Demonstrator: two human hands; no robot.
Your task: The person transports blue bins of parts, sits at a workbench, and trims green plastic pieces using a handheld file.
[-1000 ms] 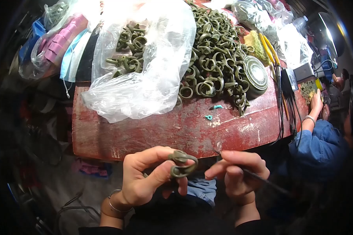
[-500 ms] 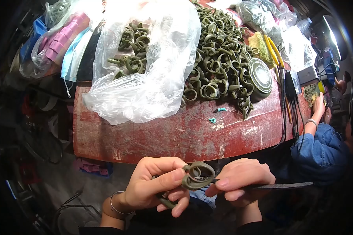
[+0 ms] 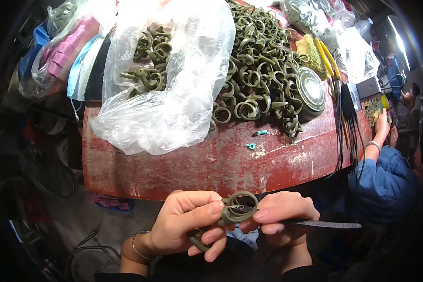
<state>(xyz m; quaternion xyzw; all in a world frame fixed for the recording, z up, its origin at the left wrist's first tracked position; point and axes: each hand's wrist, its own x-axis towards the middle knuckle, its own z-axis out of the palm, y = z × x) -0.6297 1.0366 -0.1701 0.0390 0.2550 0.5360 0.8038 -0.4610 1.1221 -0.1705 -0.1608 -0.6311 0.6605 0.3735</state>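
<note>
My left hand is closed around an olive-green ring-shaped piece, pinching it between thumb and fingers in front of the table edge. A stem of the same green sticks out below the palm. Gripped in my right hand is a thin, flat, dark tool, its tail pointing right. The tool's narrow front end reaches into the ring's opening, where pale shreds show at the inner edge. Whether it is a knife or a file, I cannot tell. Beyond my hands lies a heap of similar green pieces.
On the red table a clear plastic bag holds more green pieces. A round tin, a sponge, yellow-handled pliers and black cables stand right. Small teal bits lie in front. A co-worker's arm is at right.
The tool and my right hand have shifted slightly left, with the tool deeper in the ring. The ring is tilted a little differently. The table scene has slid slightly left in view.
</note>
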